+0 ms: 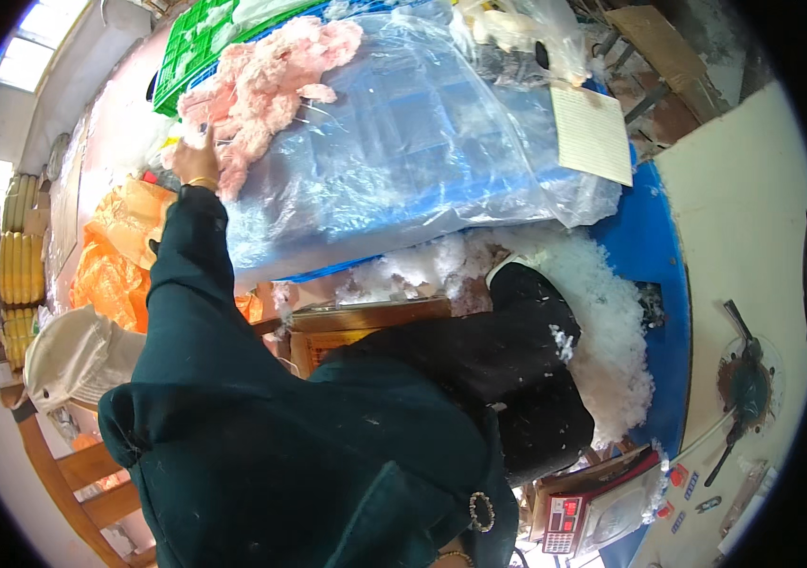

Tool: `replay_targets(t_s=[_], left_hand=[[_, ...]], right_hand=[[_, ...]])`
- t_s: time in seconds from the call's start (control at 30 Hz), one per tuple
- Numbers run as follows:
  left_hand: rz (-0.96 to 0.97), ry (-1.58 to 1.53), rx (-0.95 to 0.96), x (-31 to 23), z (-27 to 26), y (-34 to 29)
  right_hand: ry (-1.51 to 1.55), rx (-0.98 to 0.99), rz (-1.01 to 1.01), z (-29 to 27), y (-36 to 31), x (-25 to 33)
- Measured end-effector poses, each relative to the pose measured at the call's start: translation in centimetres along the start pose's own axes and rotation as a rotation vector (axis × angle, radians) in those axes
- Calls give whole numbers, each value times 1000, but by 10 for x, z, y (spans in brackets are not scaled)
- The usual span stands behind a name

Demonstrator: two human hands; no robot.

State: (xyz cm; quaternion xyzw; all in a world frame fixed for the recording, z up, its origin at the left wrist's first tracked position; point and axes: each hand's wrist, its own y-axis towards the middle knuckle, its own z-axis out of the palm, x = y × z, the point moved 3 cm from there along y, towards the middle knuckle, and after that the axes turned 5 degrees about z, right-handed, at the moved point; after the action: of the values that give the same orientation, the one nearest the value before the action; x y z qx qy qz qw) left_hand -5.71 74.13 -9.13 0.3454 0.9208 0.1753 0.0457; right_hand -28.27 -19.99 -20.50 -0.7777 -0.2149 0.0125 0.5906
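Far out to the upper left, my left hand (pixel 197 163) is at the near left edge of a pile of pink plush pieces (pixel 266 80). Its fingers look closed on the edge of one fluffy piece, though the fingertips are partly hidden. The pile lies on clear plastic sheeting (pixel 394 123) over a blue surface. At the lower edge only a bit of my right wrist (pixel 456 557) with a bangle shows, close to my body; the right hand itself is out of the picture. A beaded bracelet (pixel 482 511) sits beside that wrist on dark cloth.
White stuffing fluff (pixel 612 341) heaps around my black-trousered legs (pixel 517 369). A green plastic crate (pixel 190 57) stands behind the plush. Orange bags (pixel 115 256) lie left, near a wooden chair (pixel 91 473) and pale cap (pixel 81 355). A red scale (pixel 564 521) sits lower right.
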Motion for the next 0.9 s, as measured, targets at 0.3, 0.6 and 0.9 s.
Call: replay_targets(t_s=[0.3, 0.6, 0.9], left_hand=[[285, -684, 437, 91, 155, 38], [306, -621, 36, -158, 58, -40], [482, -454, -60, -232, 4, -46]], right_hand=[[328, 18, 219, -139, -85, -94], [80, -315, -125, -54, -104, 132], [-266, -415, -523, -49, -117, 219]])
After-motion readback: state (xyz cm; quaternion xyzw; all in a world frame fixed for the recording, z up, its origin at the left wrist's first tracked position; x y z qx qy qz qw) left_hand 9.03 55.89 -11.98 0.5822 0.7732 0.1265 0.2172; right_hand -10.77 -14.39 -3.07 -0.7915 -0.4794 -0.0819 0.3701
